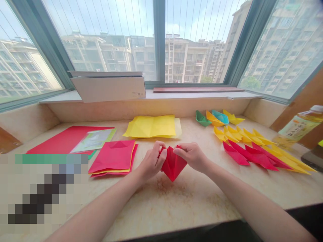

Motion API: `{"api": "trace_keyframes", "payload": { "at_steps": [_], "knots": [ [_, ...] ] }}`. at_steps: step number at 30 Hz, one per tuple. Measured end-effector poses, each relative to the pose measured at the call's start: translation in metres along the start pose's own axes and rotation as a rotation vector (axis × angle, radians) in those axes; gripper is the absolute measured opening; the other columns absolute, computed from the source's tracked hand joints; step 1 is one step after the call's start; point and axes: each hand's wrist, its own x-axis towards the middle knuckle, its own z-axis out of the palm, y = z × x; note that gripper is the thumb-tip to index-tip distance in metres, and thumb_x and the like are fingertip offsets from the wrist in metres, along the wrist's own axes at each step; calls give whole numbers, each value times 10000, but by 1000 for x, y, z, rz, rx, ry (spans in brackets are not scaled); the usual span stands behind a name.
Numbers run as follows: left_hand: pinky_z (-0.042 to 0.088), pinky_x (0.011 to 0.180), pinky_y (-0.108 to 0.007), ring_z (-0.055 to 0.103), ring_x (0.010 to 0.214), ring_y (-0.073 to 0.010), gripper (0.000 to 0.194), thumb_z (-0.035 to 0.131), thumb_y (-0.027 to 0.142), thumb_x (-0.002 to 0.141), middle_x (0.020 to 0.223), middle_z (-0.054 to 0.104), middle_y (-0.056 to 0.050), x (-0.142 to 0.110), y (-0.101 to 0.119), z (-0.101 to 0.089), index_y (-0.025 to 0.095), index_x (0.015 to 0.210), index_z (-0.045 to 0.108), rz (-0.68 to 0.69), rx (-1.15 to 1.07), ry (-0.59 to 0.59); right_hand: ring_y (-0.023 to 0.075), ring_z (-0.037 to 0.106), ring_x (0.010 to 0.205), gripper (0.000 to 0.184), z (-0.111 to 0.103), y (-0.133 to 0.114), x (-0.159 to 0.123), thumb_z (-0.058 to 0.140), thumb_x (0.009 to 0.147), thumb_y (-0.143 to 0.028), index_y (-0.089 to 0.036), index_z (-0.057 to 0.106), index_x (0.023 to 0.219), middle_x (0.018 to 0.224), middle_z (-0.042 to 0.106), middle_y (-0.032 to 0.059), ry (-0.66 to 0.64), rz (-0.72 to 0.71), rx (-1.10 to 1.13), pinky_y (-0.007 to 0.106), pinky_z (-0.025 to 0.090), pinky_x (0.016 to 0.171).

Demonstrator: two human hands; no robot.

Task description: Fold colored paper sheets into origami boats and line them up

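A folded piece of red paper (pixel 173 165), diamond-shaped with its point down, is held just above the marble counter (pixel 181 201) in the middle. My left hand (pixel 150 162) pinches its upper left edge with curled fingers. My right hand (pixel 193 155) pinches its upper right edge. To the left lies a stack of red and yellow folded sheets (pixel 113 158). Behind it a creased yellow sheet (pixel 151 126) lies flat.
Finished paper boats lie at the right: red and yellow ones (pixel 254 151) in rows, green, orange and blue ones (pixel 214 118) further back. A bottle (pixel 299 127) stands at the far right. A white box (pixel 108 86) sits on the window sill. A large red sheet (pixel 63 140) lies left.
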Motion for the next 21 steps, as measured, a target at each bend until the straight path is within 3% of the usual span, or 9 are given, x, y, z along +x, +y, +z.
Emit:
{"api": "trace_keyframes", "payload": {
  "at_steps": [3, 7, 11, 14, 18, 21],
  "knots": [
    [323, 509, -232, 446, 490, -119, 152, 351, 338, 976, 576, 451, 78, 0, -1, 0, 218, 921, 427, 42, -14, 123, 106, 410, 542, 441, -1, 3, 0, 550, 904, -468, -173, 509, 577, 560, 449, -34, 105, -1, 40, 226, 330, 514],
    [299, 484, -237, 419, 471, -120, 195, 359, 396, 990, 567, 434, 76, -1, -2, -1, 216, 937, 409, -3, -100, 252, 132, 498, 537, 431, -3, 4, -1, 562, 895, -506, -172, 604, 626, 576, 573, -2, 306, -13, 76, 234, 381, 503],
    [268, 453, -220, 385, 438, -108, 261, 406, 481, 977, 525, 409, 91, -2, -8, 3, 222, 946, 399, -22, -276, 326, 150, 557, 552, 380, -5, 4, -3, 557, 904, -502, -178, 681, 748, 606, 647, 15, 456, -83, 58, 234, 420, 501],
    [323, 475, -206, 452, 458, -106, 305, 458, 529, 950, 550, 499, 79, -1, -8, 7, 231, 955, 393, -24, -461, 379, 151, 579, 562, 367, -7, 5, -3, 550, 917, -492, -177, 686, 786, 639, 668, 22, 549, -111, 70, 234, 435, 505],
    [450, 579, -233, 639, 618, -148, 336, 500, 547, 927, 718, 677, 13, 1, 0, 10, 250, 987, 353, -28, -741, 347, 152, 601, 593, 361, -8, 8, -1, 542, 929, -479, -174, 681, 796, 671, 678, 27, 667, -129, 75, 233, 462, 523],
    [502, 630, -261, 693, 761, -182, 369, 504, 550, 924, 875, 713, -45, -1, 3, 8, 247, 1068, 349, 9, -826, 247, 144, 585, 563, 345, -8, 10, -2, 544, 933, -458, -175, 672, 782, 632, 661, 14, 683, -151, 34, 228, 462, 507]
  ]
}}
